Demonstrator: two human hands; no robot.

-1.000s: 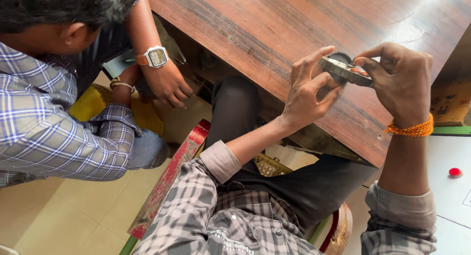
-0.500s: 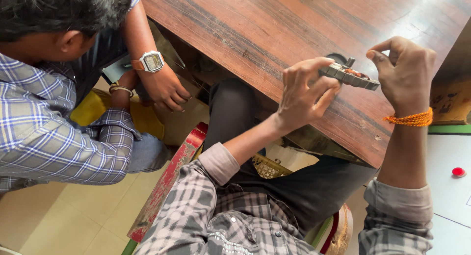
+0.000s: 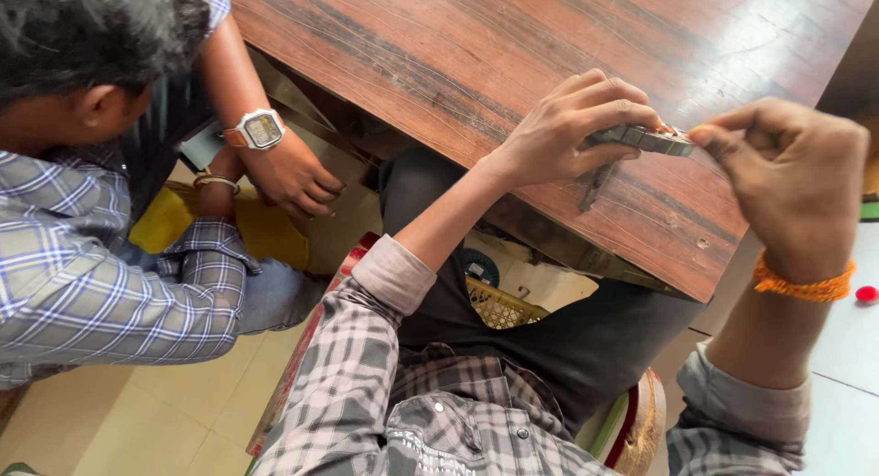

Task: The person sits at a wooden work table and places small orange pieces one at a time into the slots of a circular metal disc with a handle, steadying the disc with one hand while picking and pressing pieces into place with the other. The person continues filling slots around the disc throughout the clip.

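Gripping metal piece [image 3: 641, 139] between both hands

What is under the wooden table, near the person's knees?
Under the wooden table are dark-trousered legs and a yellow woven basket. The tabletop covers the knees and everything further in.

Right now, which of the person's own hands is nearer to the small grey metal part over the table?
Left. The left hand grips the small grey metal part from its left side, fingers wrapped over it. The right hand is just to its right, pinched fingertips meeting only the part's end.
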